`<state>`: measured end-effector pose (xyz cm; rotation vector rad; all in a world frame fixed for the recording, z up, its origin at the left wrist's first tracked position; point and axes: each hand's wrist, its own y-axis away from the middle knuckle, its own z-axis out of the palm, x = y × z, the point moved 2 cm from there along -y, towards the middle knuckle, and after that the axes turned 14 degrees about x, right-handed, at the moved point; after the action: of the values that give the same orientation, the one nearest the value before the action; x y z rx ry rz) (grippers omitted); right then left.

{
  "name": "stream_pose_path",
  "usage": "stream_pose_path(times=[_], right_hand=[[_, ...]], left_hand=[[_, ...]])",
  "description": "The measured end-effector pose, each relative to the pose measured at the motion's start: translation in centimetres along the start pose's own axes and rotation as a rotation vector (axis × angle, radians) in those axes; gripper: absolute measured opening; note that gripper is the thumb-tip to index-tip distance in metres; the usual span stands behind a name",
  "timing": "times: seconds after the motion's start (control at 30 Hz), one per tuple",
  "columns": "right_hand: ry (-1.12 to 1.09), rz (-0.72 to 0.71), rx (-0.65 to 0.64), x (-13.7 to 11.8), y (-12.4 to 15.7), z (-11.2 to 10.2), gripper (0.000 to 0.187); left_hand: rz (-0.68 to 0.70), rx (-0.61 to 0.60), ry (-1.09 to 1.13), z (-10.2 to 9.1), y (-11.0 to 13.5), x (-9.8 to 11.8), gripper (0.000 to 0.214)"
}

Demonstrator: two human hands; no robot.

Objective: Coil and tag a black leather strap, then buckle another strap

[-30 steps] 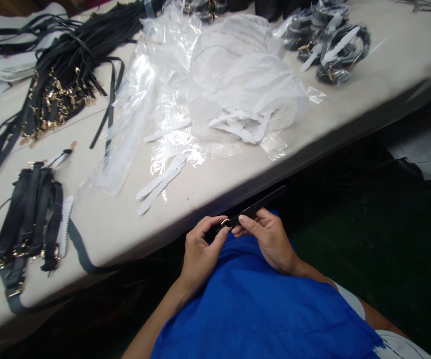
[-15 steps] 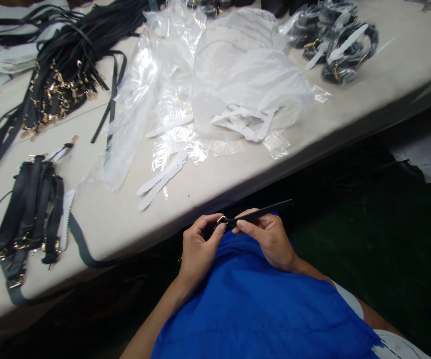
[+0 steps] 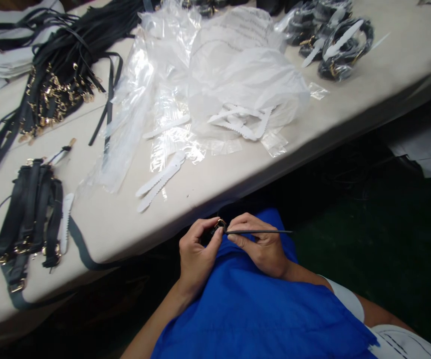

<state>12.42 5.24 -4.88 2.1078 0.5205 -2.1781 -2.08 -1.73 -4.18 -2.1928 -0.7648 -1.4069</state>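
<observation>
Over my lap, just below the table's edge, both hands hold one thin black strap point(image 3: 271, 231) with a small gold buckle point(image 3: 221, 223). My left hand point(image 3: 196, 254) pinches the buckle end between thumb and fingers. My right hand point(image 3: 260, 244) is closed on the strap just right of the buckle, and the free end sticks out level to the right. A blue cloth point(image 3: 260, 309) covers my lap beneath the hands.
On the beige table point(image 3: 125, 224) lie a bundle of folded black straps point(image 3: 28, 214) at the left, a big heap of loose straps with gold clasps point(image 3: 62, 75) at the back left, crumpled clear plastic bags point(image 3: 219, 75), white serrated strips point(image 3: 159, 182) and bagged straps point(image 3: 335, 45) at the back right.
The strap's free end has swung down from pointing up-right to lying level. Both hands have shifted slightly lower and keep their hold by the buckle.
</observation>
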Motion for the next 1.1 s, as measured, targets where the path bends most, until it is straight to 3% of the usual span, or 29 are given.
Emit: stream_pose_path(times=[0.27,0.5,0.77,0.97,1.03,1.1], right_hand=[[-0.096,0.218,-0.008,0.6,0.4,0.2,0.008],[-0.248,0.465,-0.113,1.4,0.7,0.3,0.015],[-0.183,0.295,0.053,1.1,0.8,0.7,0.012],[0.049,0.13,0.085,0.3,0.5,0.4,0.004],[0.07,0.149,0.084,0.3,0.5,0.4,0.006],[0.03,0.26,0.078,0.6,0.5,0.4,0.011]], left_hand=[[0.019,0.003,0.028,-0.1,0.7,-0.4,0.017],[0.1,-0.048,0.044,-0.4,0.6,0.0,0.015],[0.046,0.017,0.057,-0.2,0.2,-0.1,0.012],[0.127,0.068,-0.004,0.1,0.2,0.5,0.011],[0.143,0.069,-0.024,0.1,0.1,0.6,0.011],[0.145,0.062,-0.038,0.1,0.1,0.6,0.01]])
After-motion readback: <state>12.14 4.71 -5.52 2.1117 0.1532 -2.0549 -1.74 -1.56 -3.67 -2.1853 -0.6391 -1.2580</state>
